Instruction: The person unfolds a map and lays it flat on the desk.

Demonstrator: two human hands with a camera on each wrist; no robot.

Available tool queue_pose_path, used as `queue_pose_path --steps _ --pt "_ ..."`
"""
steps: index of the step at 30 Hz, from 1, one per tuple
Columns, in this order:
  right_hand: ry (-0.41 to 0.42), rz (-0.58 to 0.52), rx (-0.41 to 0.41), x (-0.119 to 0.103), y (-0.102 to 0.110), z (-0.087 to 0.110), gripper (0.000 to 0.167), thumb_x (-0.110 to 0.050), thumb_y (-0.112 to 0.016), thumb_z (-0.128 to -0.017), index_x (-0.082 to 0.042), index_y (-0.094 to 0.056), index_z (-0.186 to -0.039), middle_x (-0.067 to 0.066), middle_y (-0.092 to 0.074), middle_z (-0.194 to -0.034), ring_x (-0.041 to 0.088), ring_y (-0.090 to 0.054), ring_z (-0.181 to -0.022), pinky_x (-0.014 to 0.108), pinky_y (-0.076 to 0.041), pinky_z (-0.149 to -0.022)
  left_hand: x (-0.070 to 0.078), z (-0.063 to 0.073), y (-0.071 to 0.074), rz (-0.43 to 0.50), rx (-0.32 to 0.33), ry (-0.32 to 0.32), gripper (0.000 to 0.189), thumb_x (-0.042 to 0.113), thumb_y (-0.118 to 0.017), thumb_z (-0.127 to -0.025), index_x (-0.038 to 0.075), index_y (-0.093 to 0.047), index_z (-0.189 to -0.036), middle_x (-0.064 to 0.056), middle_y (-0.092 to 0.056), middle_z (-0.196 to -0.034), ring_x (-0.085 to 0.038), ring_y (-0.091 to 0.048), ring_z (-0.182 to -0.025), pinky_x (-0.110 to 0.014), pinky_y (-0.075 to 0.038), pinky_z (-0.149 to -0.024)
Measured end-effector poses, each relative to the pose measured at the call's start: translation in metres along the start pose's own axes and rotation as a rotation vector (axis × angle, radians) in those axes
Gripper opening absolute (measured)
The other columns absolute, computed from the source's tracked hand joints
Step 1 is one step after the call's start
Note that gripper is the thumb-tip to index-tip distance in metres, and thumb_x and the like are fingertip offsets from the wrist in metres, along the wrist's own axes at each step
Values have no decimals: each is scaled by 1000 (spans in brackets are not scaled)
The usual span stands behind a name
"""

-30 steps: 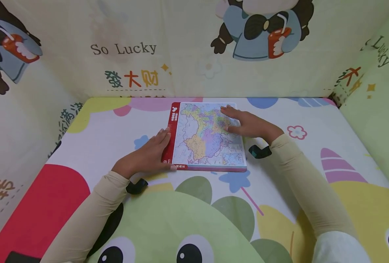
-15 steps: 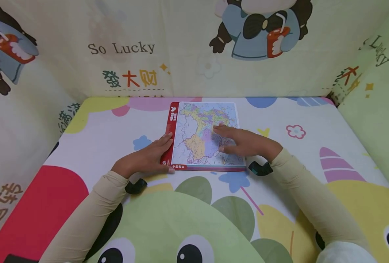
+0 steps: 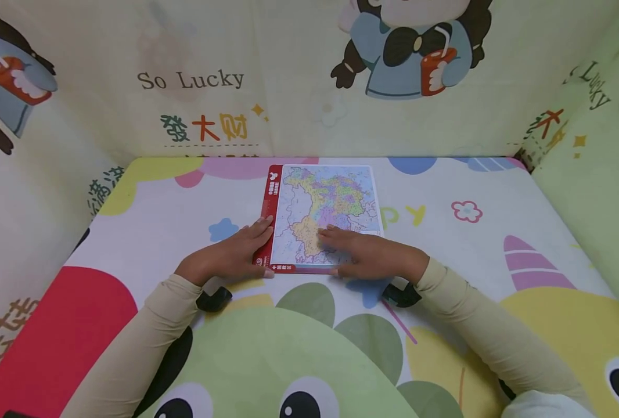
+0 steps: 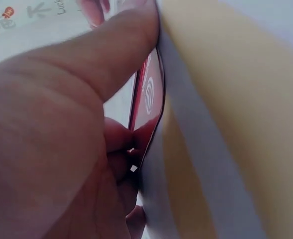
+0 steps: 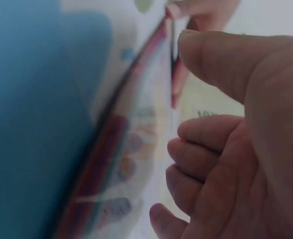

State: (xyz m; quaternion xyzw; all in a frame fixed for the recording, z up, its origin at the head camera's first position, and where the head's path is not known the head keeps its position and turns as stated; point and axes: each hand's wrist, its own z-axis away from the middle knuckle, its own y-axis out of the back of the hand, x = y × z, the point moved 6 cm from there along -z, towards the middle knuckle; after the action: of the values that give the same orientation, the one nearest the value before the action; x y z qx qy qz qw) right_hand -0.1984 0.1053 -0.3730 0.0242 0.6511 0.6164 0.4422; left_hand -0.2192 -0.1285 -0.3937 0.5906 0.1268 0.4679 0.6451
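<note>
My left hand [image 3: 225, 257] lies flat-fingered along the red edge of the flat rectangular map puzzle board [image 3: 324, 200] on the cartoon-printed tablecloth [image 3: 466, 244], right hand [image 3: 369, 255] seemingly flat on its near corner; uneven pressing could skid it.

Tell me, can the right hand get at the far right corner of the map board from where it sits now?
Probably yes. The right hand rests flat on the near part of the map board, and the board's surface up to that far corner is bare; the left hand only holds the red left edge.
</note>
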Motion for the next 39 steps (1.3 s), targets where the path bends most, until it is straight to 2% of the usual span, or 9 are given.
queue_pose_path --steps 11,19,28,32,39 --pt "42 65 -17 -8 -17 -5 81 -38 -66 -93 -1 -27 -152 10 -20 -160 27 -9 -147 47 -11 -117 -4 0 -3 7 4 1 102 48 -71 -84 1 -14 -154 -13 -4 -162 -29 0 -148 -47 -10 -117" --pt "3 115 6 -6 -20 -6 79 -37 -65 -94 -3 -25 -153 9 -15 -161 26 -10 -147 42 -18 -116 -2 0 -2 8 7 10 102 48 -71 -84 1 -14 -154 -11 -3 -162 -28 0 -148 -46 -10 -117" --pt "0 178 31 -8 -17 -7 71 -33 -64 -95 -1 -33 -150 10 -23 -159 27 -17 -146 44 -28 -112 -3 0 -3 -12 14 3 102 48 -71 -84 1 -15 -154 -11 -3 -163 -28 0 -148 -47 -10 -117" --pt "2 183 42 -9 -16 -7 67 -30 -63 -96 -1 -35 -149 11 -25 -158 28 -20 -145 44 -29 -111 -3 0 -3 -10 10 9 103 48 -71 -84 2 -14 -155 -10 -2 -163 -27 1 -148 -46 -10 -117" --pt "10 222 42 -10 -17 -8 61 -25 -61 -98 1 -37 -147 14 -29 -156 30 -23 -143 44 -27 -112 -2 0 -3 8 6 20 113 55 -75 -76 2 -13 -155 -9 -1 -163 -28 0 -148 -48 -12 -117"
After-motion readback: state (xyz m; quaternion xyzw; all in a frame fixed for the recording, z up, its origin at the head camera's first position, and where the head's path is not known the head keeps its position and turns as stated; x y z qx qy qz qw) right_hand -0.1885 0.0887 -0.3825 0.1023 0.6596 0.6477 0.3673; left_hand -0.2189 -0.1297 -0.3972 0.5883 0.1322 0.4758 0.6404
